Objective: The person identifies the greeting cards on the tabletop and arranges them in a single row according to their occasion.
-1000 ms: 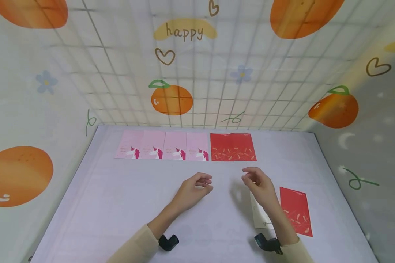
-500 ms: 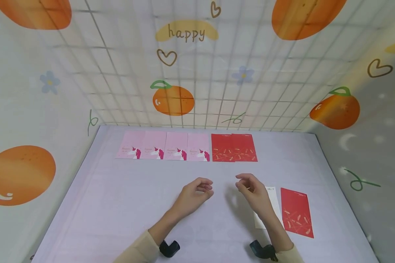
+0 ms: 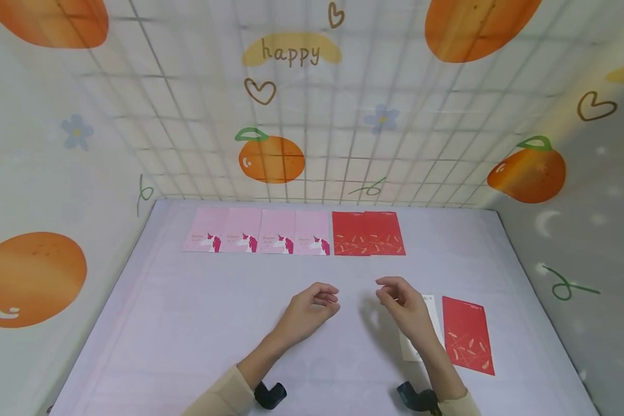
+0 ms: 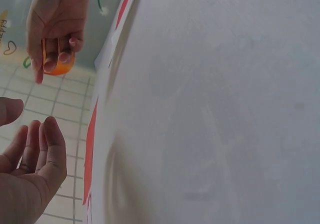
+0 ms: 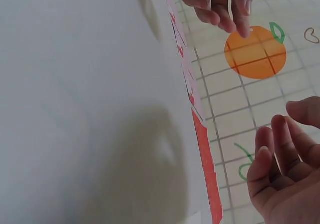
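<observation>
My left hand [image 3: 309, 312] hovers over the middle of the table, fingers loosely curved and holding nothing. To its right, my right hand [image 3: 405, 306] is also raised with relaxed fingers, and it casts a shadow below. In the right wrist view, the right hand's thumb and fingers [image 5: 285, 149] stand apart with nothing between them. Under the right hand and forearm lies a white card [image 3: 411, 349], partly hidden. Beside it is a red card [image 3: 468, 335] with gold leaf lines. At the back, pink unicorn cards [image 3: 278, 231] form a row with two overlapping red cards [image 3: 349, 233].
A white table [image 3: 187, 323] spreads beneath both hands. Behind it hangs a patterned cloth with oranges [image 3: 271, 160] over a wire grid. Similar cloth closes off the left and right sides. Black wrist cameras [image 3: 270, 396] sit on both wrists.
Both hands have drawn slightly toward the front edge, the right one also a little to the left. More of the white card's top now shows. The cards have not moved.
</observation>
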Available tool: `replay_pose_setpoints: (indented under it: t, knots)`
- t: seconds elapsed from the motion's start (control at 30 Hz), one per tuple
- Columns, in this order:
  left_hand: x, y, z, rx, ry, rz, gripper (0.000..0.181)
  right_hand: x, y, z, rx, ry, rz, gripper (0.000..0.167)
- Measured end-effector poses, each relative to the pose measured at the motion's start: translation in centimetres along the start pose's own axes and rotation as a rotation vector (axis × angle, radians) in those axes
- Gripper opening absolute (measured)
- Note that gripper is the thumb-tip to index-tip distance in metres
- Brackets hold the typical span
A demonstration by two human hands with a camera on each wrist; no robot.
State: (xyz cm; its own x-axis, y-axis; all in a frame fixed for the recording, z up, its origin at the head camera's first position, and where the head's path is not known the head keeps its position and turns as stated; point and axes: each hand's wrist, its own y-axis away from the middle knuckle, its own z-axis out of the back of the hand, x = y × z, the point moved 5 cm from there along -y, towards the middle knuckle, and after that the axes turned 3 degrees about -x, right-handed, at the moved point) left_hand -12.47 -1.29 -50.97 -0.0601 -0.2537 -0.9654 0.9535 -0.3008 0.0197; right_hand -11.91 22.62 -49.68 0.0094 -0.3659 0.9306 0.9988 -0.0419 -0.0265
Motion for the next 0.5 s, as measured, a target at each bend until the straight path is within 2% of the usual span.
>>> replay_pose_setpoints:
  t: [0.23,0.5]
  knots:
    - [-0.2,-0.9,-1.3,0.023,0.005,-0.015,0.037,-1.0,0.1,1.2,-0.022,-0.014,0.008,0.035]
    - [-0.7,-2.5,-3.8,0.084,-0.010,-0.005,0.036,-2.5,0.5,3.1,-0.073,-0.016,-0.010,0.034]
